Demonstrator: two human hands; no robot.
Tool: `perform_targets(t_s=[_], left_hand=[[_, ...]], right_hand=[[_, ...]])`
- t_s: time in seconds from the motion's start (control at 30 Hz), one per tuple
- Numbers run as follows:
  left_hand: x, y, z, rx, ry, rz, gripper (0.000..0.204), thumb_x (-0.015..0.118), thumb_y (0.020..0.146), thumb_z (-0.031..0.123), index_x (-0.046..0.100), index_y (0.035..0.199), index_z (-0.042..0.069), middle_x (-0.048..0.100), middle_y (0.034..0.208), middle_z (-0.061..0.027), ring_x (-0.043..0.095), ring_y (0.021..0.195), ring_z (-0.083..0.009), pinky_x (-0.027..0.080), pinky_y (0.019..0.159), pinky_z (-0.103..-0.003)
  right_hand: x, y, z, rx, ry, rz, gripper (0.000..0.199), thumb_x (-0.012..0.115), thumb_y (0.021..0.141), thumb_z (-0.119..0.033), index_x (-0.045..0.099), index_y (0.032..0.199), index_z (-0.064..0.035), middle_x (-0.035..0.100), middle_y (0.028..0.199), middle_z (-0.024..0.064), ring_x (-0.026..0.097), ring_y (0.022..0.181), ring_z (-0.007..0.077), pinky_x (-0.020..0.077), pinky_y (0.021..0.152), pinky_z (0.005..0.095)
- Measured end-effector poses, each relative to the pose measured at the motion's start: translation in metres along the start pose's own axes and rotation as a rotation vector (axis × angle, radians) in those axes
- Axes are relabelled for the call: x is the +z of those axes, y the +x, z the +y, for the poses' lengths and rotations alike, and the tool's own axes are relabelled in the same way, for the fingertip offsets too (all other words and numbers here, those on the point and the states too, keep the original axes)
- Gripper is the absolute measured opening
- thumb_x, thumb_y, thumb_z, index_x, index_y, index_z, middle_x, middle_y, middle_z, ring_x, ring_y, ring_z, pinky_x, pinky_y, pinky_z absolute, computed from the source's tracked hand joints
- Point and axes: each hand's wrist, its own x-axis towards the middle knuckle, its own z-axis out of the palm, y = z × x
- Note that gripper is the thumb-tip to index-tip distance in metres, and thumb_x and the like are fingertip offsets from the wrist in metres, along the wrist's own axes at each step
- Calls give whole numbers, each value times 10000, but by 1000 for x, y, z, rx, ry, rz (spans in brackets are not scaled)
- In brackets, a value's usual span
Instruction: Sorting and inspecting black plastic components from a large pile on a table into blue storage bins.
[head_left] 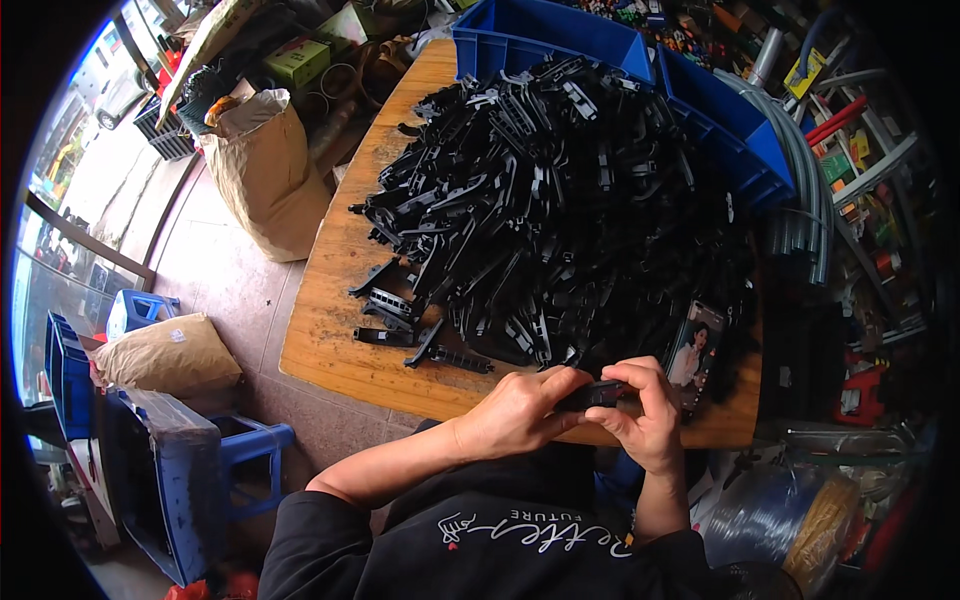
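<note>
Just above the table's near edge, a small black plastic part [592,396] is gripped between my two hands. My left hand [515,408] closes on its left end, with the thumb and forefinger pressed together. On the other end, my right hand [648,412] pinches it between thumb and fingertips. Fingers cover much of the part, so its full shape is hidden. Beyond my hands, a big heap of long black plastic clip-like parts [530,210] spreads over the wooden table [335,300]. Several loose ones lie at the heap's left front, including a short slotted piece [385,336].
A phone [693,352] with a lit screen leans by the heap, close to my right hand. Blue bins [550,40] border the table's far side. Left on the floor are a paper sack [262,175], another sack [170,360] and a blue stool [255,455]. Clear tubing [800,180] hangs at right.
</note>
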Motion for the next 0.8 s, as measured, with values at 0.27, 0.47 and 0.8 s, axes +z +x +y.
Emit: perform_targets(t_s=[0.27, 0.47, 0.8], left_hand=[[-1, -4, -7, 106, 123, 75, 345, 716, 722, 54, 537, 1014, 4, 577, 746, -106, 597, 604, -259, 454, 511, -336], [-6, 0, -9, 121, 133, -2, 399, 731, 725, 100, 537, 1061, 8, 591, 807, -117, 605, 660, -263, 478, 554, -331], [-38, 33, -23, -236, 947, 396, 241, 641, 789, 198, 518, 950, 69, 508, 864, -78, 560, 796, -263, 485, 588, -373]], right_hand=[[-1, 1, 7, -56, -70, -121, 388, 741, 748, -258, 553, 996, -25, 570, 878, 86, 583, 640, 177, 492, 541, 267], [-3, 2, 6, -73, -82, -79, 339, 770, 720, -232, 571, 910, -35, 564, 786, 76, 571, 610, 174, 476, 522, 279], [-194, 172, 91, 45, -789, 604, 399, 692, 829, -147, 548, 1177, -15, 606, 946, 103, 560, 883, 161, 469, 773, 271]])
